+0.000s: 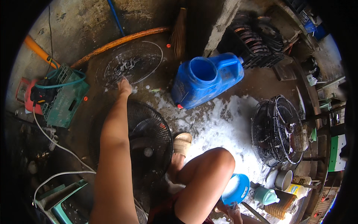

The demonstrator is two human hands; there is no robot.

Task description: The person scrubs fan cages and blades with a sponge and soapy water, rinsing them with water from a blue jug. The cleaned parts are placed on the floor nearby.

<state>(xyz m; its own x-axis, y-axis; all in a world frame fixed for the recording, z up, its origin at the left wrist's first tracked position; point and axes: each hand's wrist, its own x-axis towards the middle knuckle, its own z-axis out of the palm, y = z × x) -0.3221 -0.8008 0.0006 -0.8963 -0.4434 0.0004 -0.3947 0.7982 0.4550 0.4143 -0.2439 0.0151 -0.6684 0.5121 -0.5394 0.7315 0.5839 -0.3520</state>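
Note:
My left hand (124, 86) reaches forward to the near edge of a soapy wire fan guard (145, 65) lying on the floor; its fingers are partly hidden, so their grip cannot be told. Below that, partly behind my left forearm, lies a large black fan guard (152, 120). At the lower right my right hand (234, 210), wet with suds, is at the rim of a blue basin (245, 186) of foamy water; whether it grips the rim is unclear. More wire fan guards (275, 131) stand together at the right, with suds on them.
White foam (223, 126) covers the wet floor around my sandal (182, 142). A blue cut-open jug (193, 84) stands ahead. At the left are a green crate (63, 103) and cables. Bottles, a metal pot (284, 180) and a mint jug (265, 196) stand lower right. A broom (179, 33) leans behind.

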